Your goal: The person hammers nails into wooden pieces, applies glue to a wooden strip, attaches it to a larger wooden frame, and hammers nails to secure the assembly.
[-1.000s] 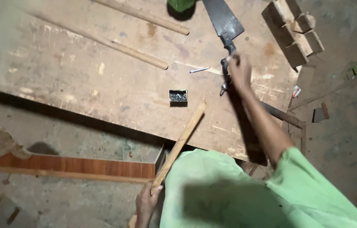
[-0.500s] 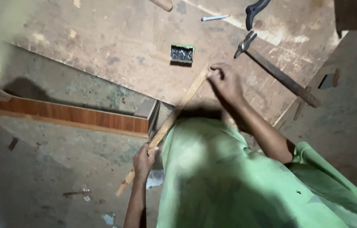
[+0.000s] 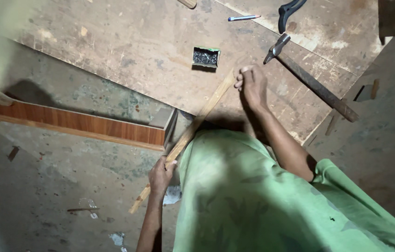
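Observation:
A thin wooden strip [image 3: 197, 122] runs diagonally from the workbench down past its edge. My left hand [image 3: 161, 175] grips the strip's lower part, off the bench. My right hand [image 3: 252, 85] is closed at the strip's upper end on the bench top; whether something small is pinched in its fingers cannot be told. A small open box of dark nails [image 3: 206, 57] sits just left of that hand. A hammer [image 3: 310, 82] with a long dark handle lies to its right.
The worn plywood bench top [image 3: 127, 51] carries a blue pencil [image 3: 244, 18] and a dark saw handle [image 3: 289, 11] at the far edge. A brown laminated board frame [image 3: 80, 123] lies on the concrete floor to the left. Scraps litter the floor.
My right hand left the saw and hammer area and came down to the strip's upper end. The view shifted, and the left hand keeps its hold on the strip.

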Tool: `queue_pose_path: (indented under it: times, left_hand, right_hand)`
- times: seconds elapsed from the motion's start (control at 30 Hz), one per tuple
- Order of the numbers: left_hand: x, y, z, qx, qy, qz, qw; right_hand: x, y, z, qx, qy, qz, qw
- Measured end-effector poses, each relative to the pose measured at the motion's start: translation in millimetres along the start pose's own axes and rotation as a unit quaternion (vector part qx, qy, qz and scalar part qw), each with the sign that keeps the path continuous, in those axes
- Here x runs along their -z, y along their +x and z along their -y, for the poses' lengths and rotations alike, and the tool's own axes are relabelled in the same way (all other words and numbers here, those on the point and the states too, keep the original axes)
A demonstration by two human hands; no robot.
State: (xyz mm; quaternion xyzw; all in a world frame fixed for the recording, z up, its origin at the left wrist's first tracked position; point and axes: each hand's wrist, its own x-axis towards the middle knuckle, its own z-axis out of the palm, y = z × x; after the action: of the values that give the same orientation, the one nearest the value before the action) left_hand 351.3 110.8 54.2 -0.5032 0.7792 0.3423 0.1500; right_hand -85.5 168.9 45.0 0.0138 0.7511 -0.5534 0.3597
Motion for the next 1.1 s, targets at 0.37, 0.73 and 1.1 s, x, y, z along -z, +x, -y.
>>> queue_pose_path:
  times: [0.37, 0.73, 1.1]
  left_hand:
    - [9.9, 2.6, -3.8, -0.006, 0.018, 0.014, 1.0]
    - [-2.5, -7.7, -0.1, -0.017, -0.014, 0.052, 0.998]
    - [-6.5, -6.9, 1.5, 0.005, 0.013, 0.051, 0.999]
  right_hand:
    - [2.4, 3.5, 14.0, 0.192, -0.285, 0.03, 0.939]
    - [26.9, 1.1, -41.8, 0.194, -0.155, -0.005, 0.969]
    - [44.5, -39.7, 2.9, 0.307, -0.287, -0.047, 0.906]
